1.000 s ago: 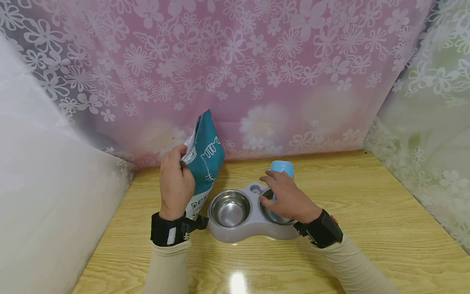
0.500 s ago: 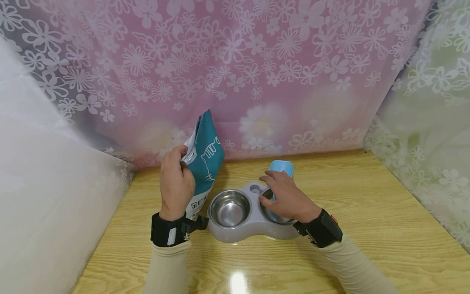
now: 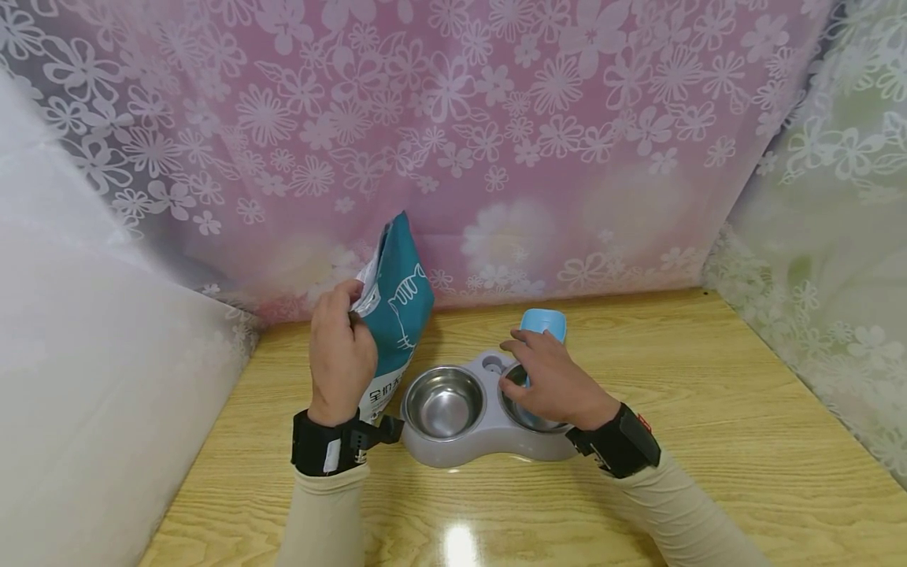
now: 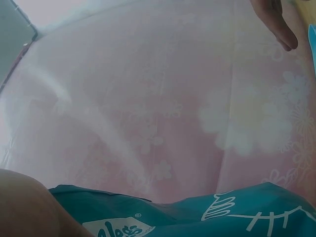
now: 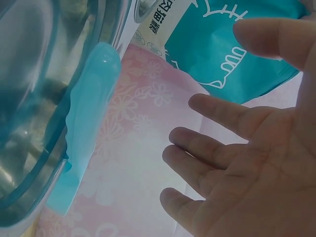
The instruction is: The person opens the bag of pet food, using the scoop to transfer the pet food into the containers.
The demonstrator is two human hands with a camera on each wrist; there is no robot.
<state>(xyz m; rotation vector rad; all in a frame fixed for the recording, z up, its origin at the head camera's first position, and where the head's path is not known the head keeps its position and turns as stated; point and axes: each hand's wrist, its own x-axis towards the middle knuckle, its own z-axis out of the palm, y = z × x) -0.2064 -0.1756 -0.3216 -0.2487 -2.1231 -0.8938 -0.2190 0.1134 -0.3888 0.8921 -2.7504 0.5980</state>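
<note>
Nothing has visibly moved. Centre-left, the left hand (image 3: 340, 350) grips the bag (image 3: 402, 311); centre-right, the right hand (image 3: 556, 384) hovers, loosely spread.

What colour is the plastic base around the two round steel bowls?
Plastic base: pale lilac-grey, clearest in the head view.

Below the left hand's (image 3: 340, 354) grip the bag (image 3: 404, 311) reads "全价", while ® stands by a white label (image 4: 118, 228) nearest the fingers.

Feeder (image 3: 489, 446) on the tabletop (image 3: 708, 441). Relative to feeder: bag (image 3: 391, 331) just left, top end reaching further back; scoop (image 3: 544, 320) at its right bowl (image 3: 530, 419), one end past the rear rim; cloth backdrop (image 3: 496, 118) behind.
</note>
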